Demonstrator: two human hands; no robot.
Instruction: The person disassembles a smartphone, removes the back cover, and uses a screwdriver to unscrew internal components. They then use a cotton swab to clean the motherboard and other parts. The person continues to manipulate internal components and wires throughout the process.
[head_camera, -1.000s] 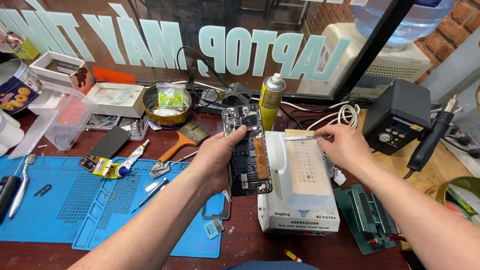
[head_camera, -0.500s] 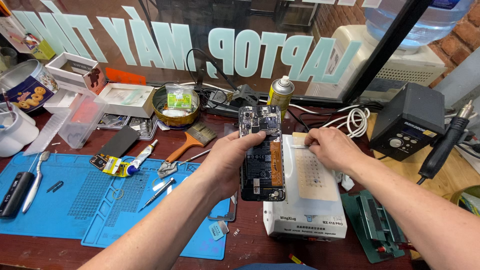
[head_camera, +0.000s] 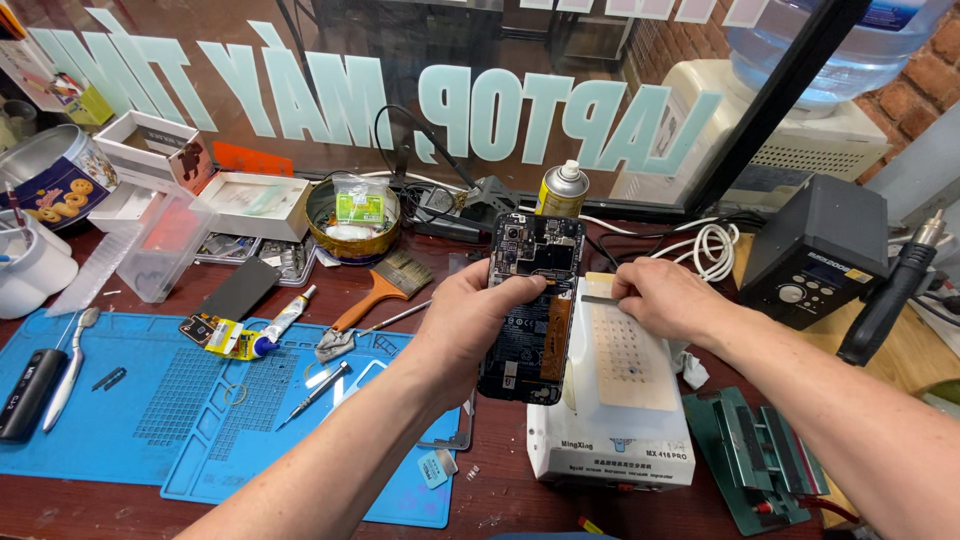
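My left hand (head_camera: 478, 318) grips an opened smartphone (head_camera: 530, 300) with its back cover off, so the circuit board, battery and camera show. The phone is held upright just left of a white heating-plate machine (head_camera: 610, 440). My right hand (head_camera: 665, 298) rests on the machine's top near its far edge, fingertips pinching something thin at the phone's right side; what it pinches is too small to tell.
A blue work mat (head_camera: 130, 410) at left carries tweezers, a screwdriver and a glue tube. A brush (head_camera: 375, 290), a round tin (head_camera: 350, 215), a spray can (head_camera: 562, 190), boxes, a black soldering station (head_camera: 815, 250) and a green jig (head_camera: 755, 455) surround the machine.
My left hand has kept the phone while it shifted slightly. My right hand moved left along the machine's top toward the phone's edge.
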